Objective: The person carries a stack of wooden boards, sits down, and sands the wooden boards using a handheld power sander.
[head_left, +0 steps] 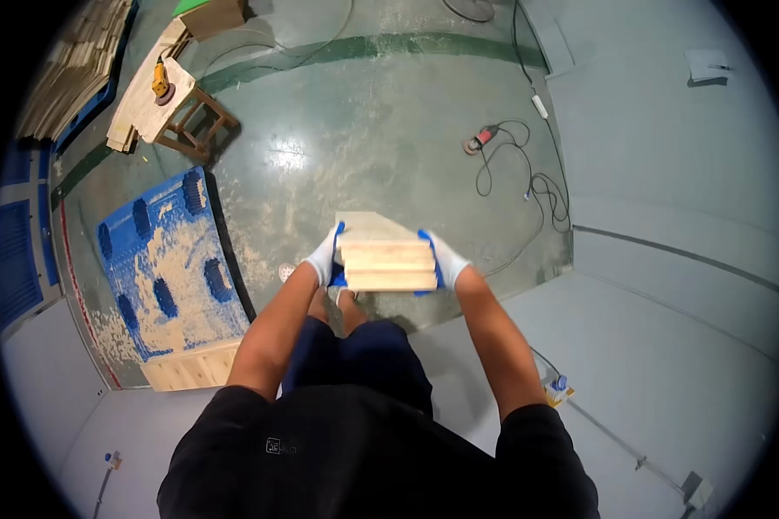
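Wooden boards [389, 266], stacked several deep, are held up in front of the person's legs [350, 316]; the left hand [323, 257] and right hand [446, 259], both white-gloved with blue at the fingers, are closed on opposite ends, gripping the stack between them; the step in hand looks like carrying or shifting it as one load; the next move seems to call for even inward pressure and a level hold, lest a loose board slip; beyond the left arm [277, 337] lies a blue pallet [169, 189] strewn with pale dust [186, 255]; farther off, to the right, a red power tool [482, 138] lies on the floor [346, 147]; farther still, to the left, a yellow sander [160, 82] rests on a wooden bench [182, 86].
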### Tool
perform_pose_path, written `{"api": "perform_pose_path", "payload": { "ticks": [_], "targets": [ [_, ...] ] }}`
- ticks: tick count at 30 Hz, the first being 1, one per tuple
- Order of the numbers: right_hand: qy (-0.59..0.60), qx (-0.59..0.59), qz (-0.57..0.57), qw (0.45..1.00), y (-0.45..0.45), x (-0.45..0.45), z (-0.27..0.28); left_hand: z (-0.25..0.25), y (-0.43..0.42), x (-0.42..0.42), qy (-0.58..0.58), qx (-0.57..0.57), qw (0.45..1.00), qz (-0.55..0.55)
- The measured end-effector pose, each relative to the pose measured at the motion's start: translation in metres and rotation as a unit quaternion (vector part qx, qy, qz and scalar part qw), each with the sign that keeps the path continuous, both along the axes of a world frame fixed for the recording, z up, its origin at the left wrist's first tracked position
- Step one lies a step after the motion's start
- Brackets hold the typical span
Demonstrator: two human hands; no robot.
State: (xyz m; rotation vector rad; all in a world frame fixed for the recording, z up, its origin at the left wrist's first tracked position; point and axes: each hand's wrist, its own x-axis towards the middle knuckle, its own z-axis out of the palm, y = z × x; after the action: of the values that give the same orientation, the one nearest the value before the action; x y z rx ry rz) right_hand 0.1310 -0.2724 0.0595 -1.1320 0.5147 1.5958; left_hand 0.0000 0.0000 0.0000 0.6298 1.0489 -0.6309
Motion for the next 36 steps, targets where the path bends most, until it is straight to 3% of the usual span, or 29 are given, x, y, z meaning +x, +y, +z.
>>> {"api": "perform_pose_path", "payload": {
  "ticks": [1,2,3,5,7,10,12,17,18,23,25,27,29,30,33,35,36],
  "targets": [
    [-0.016,-0.009,0.014,1.000,0.003,-0.015,0.003,0.013,0.005,-0.012,0.029,0.004,0.999,-0.022],
    [-0.034,0.069,-0.033,0.997,-0.003,-0.038,-0.032,0.015,0.000,-0.027,0.023,0.015,0.999,-0.030],
    [-0.056,0.047,-0.079,0.994,-0.134,-0.046,-0.030,0.005,-0.130,-0.023,0.015,-0.073,0.996,-0.046],
    [0.083,-0.036,-0.172,0.981,-0.218,-0.077,-0.002,0.004,-0.218,-0.045,0.045,-0.168,0.984,-0.045],
    [0.087,-0.076,-0.204,0.972,-0.214,-0.104,-0.014,-0.026,-0.224,-0.074,0.018,-0.230,0.972,0.052],
    [0.143,-0.090,-0.170,0.971,-0.209,-0.113,-0.029,-0.021,-0.221,-0.085,0.084,-0.195,0.975,0.072],
    [0.134,-0.087,-0.162,0.974,-0.205,-0.108,-0.042,-0.057,-0.224,-0.097,0.022,-0.199,0.973,0.119],
    [0.067,-0.066,-0.186,0.978,-0.159,-0.073,-0.031,-0.041,-0.190,-0.053,0.015,-0.106,0.979,0.174],
    [0.060,-0.137,-0.160,0.976,-0.148,-0.057,-0.030,-0.051,-0.182,-0.041,0.017,-0.113,0.976,0.185],
    [0.068,-0.141,-0.066,0.985,-0.061,0.050,-0.004,-0.081,-0.112,0.037,0.034,-0.211,0.956,0.199],
    [0.070,-0.183,-0.054,0.979,-0.031,0.083,-0.019,-0.078,-0.078,0.061,0.006,-0.220,0.953,0.210],
    [0.045,-0.235,-0.041,0.970,0.025,0.132,0.014,-0.106,-0.059,0.098,-0.044,-0.247,0.918,0.307],
    [0.027,-0.203,-0.044,0.978,0.071,0.164,0.028,-0.056,-0.001,0.133,-0.067,-0.219,0.931,0.284],
    [0.031,-0.191,-0.039,0.980,0.108,0.180,0.052,-0.055,0.021,0.145,-0.036,-0.183,0.940,0.287],
    [0.041,-0.156,-0.037,0.986,0.167,0.221,0.036,0.049,0.119,0.191,-0.032,-0.135,0.938,0.319],
    [0.022,-0.154,-0.050,0.987,0.189,0.241,0.020,-0.009,0.130,0.206,-0.013,-0.117,0.933,0.340],
    [0.002,-0.137,-0.061,0.989,0.206,0.248,0.009,-0.003,0.146,0.213,-0.075,-0.080,0.937,0.331]
  ]
}}
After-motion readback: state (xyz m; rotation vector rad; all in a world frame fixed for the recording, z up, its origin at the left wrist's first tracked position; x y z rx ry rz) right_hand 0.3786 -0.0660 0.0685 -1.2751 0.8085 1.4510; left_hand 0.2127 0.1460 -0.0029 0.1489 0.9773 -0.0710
